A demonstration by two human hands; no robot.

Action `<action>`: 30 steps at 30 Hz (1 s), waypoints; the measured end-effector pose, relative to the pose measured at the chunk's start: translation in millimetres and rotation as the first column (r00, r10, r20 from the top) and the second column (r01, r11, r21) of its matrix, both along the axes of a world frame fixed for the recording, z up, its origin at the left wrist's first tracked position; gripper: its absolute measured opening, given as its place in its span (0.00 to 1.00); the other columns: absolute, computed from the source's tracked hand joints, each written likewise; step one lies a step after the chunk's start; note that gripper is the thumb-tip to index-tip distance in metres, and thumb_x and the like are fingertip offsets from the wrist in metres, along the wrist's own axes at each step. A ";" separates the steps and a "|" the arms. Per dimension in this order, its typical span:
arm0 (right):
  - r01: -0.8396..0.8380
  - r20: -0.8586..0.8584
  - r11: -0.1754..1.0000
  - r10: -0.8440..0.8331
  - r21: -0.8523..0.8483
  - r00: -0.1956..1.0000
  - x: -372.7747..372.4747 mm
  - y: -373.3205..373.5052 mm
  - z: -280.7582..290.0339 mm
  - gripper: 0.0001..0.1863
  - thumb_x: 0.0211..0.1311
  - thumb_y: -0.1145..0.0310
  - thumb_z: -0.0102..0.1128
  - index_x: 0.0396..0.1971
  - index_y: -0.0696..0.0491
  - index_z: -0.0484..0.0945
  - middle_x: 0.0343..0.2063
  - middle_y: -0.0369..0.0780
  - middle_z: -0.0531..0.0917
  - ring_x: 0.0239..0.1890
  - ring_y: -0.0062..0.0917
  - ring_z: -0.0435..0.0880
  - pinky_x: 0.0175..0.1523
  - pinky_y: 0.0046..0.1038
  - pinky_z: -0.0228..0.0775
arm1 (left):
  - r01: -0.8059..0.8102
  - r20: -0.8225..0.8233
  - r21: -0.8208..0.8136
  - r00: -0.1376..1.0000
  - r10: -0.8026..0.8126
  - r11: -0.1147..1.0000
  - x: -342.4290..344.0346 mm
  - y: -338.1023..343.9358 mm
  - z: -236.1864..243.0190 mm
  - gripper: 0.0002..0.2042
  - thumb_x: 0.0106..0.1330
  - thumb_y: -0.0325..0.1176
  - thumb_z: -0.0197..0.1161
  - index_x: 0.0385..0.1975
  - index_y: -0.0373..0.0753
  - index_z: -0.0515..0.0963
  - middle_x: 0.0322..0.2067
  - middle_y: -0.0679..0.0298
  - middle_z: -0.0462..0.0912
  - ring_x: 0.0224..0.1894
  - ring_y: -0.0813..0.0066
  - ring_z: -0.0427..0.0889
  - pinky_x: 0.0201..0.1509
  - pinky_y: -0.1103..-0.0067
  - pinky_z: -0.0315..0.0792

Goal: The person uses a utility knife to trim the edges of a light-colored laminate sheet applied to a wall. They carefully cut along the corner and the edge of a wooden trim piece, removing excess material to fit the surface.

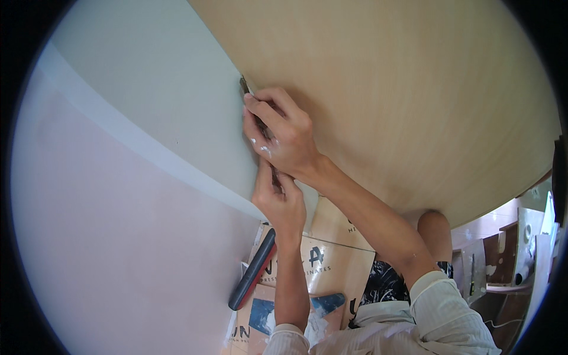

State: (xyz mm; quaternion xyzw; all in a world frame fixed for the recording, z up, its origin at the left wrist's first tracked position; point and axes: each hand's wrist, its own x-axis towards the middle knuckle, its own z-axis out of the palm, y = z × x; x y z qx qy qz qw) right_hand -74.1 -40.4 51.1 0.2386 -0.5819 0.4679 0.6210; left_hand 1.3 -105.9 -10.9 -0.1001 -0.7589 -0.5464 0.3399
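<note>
My right hand (281, 127) is closed around a thin dark tool (244, 86). Its narrow tip meets the seam between a pale grey panel (177, 77) and a light wood-grain panel (402, 106). Just below, my left hand (281, 204) pinches the rear part of the same tool (274, 176). Both hands lie close together along the seam, the right one farther up. White smears mark the skin of my right hand. My fingers cover most of the tool, so its exact kind is unclear.
A pinkish-white wall (118, 236) fills the left, bordered by a white strip (148, 148). Below lie printed tan boards (337, 263), a long black-and-red object (253, 275) and blue pieces with white smears (260, 313). Stained boards (503, 254) and a white cord (506, 323) are at right.
</note>
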 end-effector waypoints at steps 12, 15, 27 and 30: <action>-0.044 0.011 0.999 0.044 -0.010 0.999 -8.6 -4.8 -2.0 0.10 0.48 0.86 0.67 0.32 0.62 0.82 0.36 0.41 0.80 0.28 0.29 0.83 0.30 0.28 0.78 | 0.025 0.045 0.076 0.999 -0.029 0.997 1.8 3.3 6.6 0.19 0.68 0.15 0.51 0.58 0.23 0.77 0.38 0.48 0.88 0.37 0.70 0.86 0.42 0.77 0.78; -0.046 0.033 0.999 0.047 -0.012 0.998 -5.0 -4.0 -5.0 0.11 0.45 0.86 0.66 0.31 0.62 0.81 0.36 0.41 0.80 0.29 0.30 0.83 0.30 0.29 0.78 | 0.015 -0.025 0.014 1.000 -0.014 1.000 3.0 3.8 5.4 0.19 0.67 0.15 0.51 0.58 0.23 0.77 0.38 0.48 0.88 0.36 0.71 0.86 0.41 0.78 0.78; -0.031 0.011 0.999 0.032 -0.032 0.999 -5.0 -6.4 3.8 0.11 0.44 0.86 0.66 0.31 0.61 0.80 0.35 0.41 0.79 0.29 0.30 0.83 0.30 0.31 0.77 | -0.028 0.007 -0.019 1.000 0.028 0.999 3.2 2.0 12.8 0.21 0.69 0.17 0.51 0.61 0.24 0.75 0.39 0.48 0.88 0.37 0.73 0.85 0.42 0.78 0.78; -0.035 0.017 0.999 0.036 -0.035 0.999 -5.2 -7.5 -0.2 0.12 0.43 0.86 0.66 0.31 0.61 0.80 0.35 0.41 0.79 0.29 0.30 0.83 0.30 0.31 0.77 | -0.015 0.027 0.010 1.000 0.015 1.000 5.1 2.3 10.7 0.19 0.69 0.17 0.51 0.59 0.23 0.76 0.39 0.48 0.88 0.37 0.73 0.85 0.43 0.77 0.78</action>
